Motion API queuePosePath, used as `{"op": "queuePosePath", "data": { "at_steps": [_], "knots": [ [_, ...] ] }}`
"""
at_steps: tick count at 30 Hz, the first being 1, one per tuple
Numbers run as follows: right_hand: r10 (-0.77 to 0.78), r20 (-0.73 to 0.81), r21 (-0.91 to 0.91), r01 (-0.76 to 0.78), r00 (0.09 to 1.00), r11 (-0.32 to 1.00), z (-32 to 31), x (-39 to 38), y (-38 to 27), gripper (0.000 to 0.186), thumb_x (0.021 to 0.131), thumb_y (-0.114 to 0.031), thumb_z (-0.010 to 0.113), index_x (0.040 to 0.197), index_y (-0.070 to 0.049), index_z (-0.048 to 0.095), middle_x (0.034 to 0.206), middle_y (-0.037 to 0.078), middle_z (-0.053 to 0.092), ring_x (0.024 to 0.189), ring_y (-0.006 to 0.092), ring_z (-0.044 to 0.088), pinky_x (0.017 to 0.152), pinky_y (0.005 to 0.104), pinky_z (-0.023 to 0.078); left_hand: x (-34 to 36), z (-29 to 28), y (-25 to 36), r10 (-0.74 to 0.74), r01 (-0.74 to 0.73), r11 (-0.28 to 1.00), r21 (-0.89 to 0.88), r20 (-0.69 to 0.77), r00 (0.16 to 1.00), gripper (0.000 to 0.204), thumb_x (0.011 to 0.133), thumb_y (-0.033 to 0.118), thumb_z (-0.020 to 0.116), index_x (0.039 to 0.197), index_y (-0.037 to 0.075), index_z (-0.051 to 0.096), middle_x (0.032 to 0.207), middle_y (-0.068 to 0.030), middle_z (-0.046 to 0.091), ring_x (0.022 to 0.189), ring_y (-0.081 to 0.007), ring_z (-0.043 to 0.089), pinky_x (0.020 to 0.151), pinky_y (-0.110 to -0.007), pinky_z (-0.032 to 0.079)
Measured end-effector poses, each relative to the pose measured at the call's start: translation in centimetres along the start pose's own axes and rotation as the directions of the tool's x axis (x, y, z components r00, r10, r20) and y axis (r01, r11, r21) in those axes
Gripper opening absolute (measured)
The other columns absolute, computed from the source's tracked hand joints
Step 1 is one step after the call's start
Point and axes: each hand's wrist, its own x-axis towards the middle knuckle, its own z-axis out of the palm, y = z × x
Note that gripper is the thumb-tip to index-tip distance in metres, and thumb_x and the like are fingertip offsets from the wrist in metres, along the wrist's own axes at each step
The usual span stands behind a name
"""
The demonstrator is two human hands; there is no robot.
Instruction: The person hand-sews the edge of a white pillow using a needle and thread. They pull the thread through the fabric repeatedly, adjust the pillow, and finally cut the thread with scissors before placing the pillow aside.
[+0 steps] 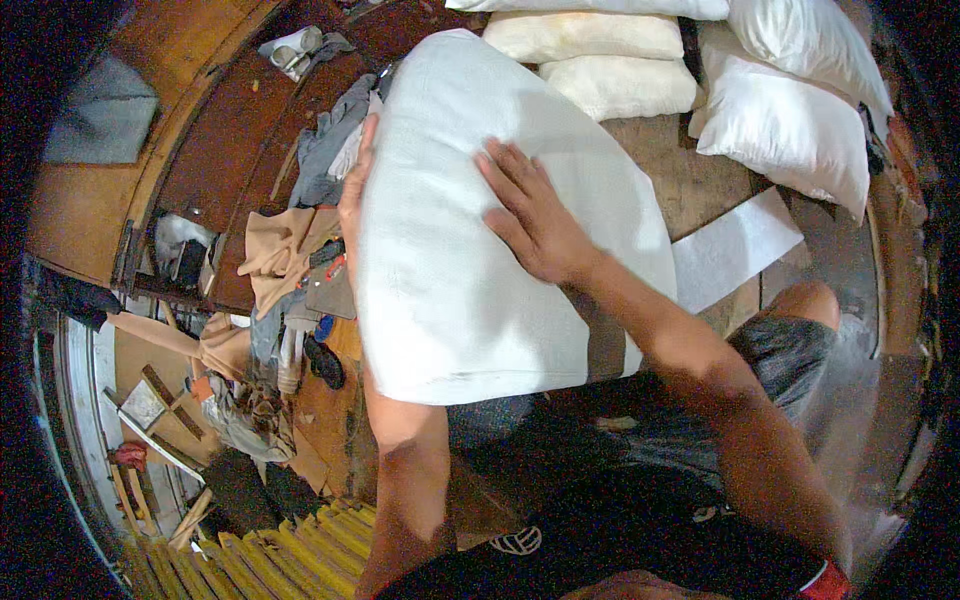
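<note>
A big white pillow (450, 220) with rounded, stuffed sides stands tilted in front of my chest, over my lap. Along its left edge runs my left hand (355, 185), bracing the pillow from the side; its fingertips show near the upper left and the palm is hidden behind the fabric. My right hand (535, 220) lies flat on the pillow's face, fingers stretched out and slightly spread, palm against the cloth. Soft creases and shadows mark the surface around that hand.
Several white pillows (610, 85) are stacked at the far right on a brown board. A flat white sheet (740, 245) lies beside my knee. Cloths (275, 250), dark slippers (323, 360) and wood pieces clutter the left floor. Yellow slats (270, 560) are at the lower left.
</note>
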Motion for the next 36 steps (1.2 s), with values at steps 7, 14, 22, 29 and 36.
{"op": "queuePosePath", "data": {
  "at_steps": [7,14,22,29,36],
  "knots": [
    [0.464,0.147,-0.091,-0.455,0.873,0.886,0.2,-10.8,8.0,0.059,0.102,-0.038,0.05,0.154,-0.014,0.036,0.161,0.018,0.026,0.149,0.0387,0.022,0.121,0.0498,0.017,-0.7,-3.1,0.9,0.003,0.002,0.998,0.059,-0.086,0.996,0.064,0.1,0.051,0.051,0.146,0.006,0.044,0.143,-0.0151,0.049,0.123,-0.0231,0.055,0.103,-0.035,0.045],
    [0.871,0.101,0.0,-0.875,0.482,0.484,-1.9,-25.8,21.8,0.086,0.1,-0.066,0.032,0.148,0.005,0.037,0.155,0.024,0.036,0.147,0.0339,0.031,0.12,0.0381,0.022,-5.8,-3.7,3.2,0.091,-0.053,0.97,0.238,-0.149,0.985,0.064,0.1,0.051,0.051,0.146,0.007,0.043,0.144,-0.0151,0.048,0.124,-0.0234,0.054,0.104,-0.036,0.044],
    [0.852,-0.001,-0.123,-0.846,0.523,0.519,1.9,-17.4,16.2,0.078,0.1,-0.057,0.041,0.149,0.003,0.035,0.154,0.028,0.034,0.136,0.0519,0.037,0.112,0.058,0.03,-12.8,-3.6,3.8,0.132,-0.056,0.927,0.37,-0.183,0.974,0.065,0.1,0.05,0.05,0.147,0.007,0.041,0.145,-0.0151,0.047,0.126,-0.0237,0.053,0.105,-0.036,0.043],
    [0.713,0.0,-0.065,-0.712,0.701,0.699,1.3,-6.0,3.8,0.082,0.103,-0.053,0.035,0.149,0.014,0.024,0.157,0.033,0.023,0.146,0.0509,0.02,0.12,0.0577,0.012,-14.8,-3.2,3.7,0.131,-0.061,0.921,0.384,-0.16,0.978,0.065,0.101,0.05,0.05,0.148,0.007,0.039,0.146,-0.0151,0.046,0.127,-0.024,0.051,0.107,-0.037,0.042],
    [0.619,0.03,0.069,-0.619,0.785,0.782,0.1,-2.0,-0.5,0.086,0.102,-0.056,0.031,0.15,0.015,0.018,0.157,0.036,0.017,0.147,0.0532,0.012,0.122,0.0556,0.009,-15.9,-3.2,3.8,0.131,-0.067,0.914,0.401,-0.134,0.982,0.065,0.101,0.049,0.049,0.149,0.007,0.038,0.147,-0.0151,0.045,0.128,-0.0242,0.05,0.108,-0.037,0.041]
  ]
}}
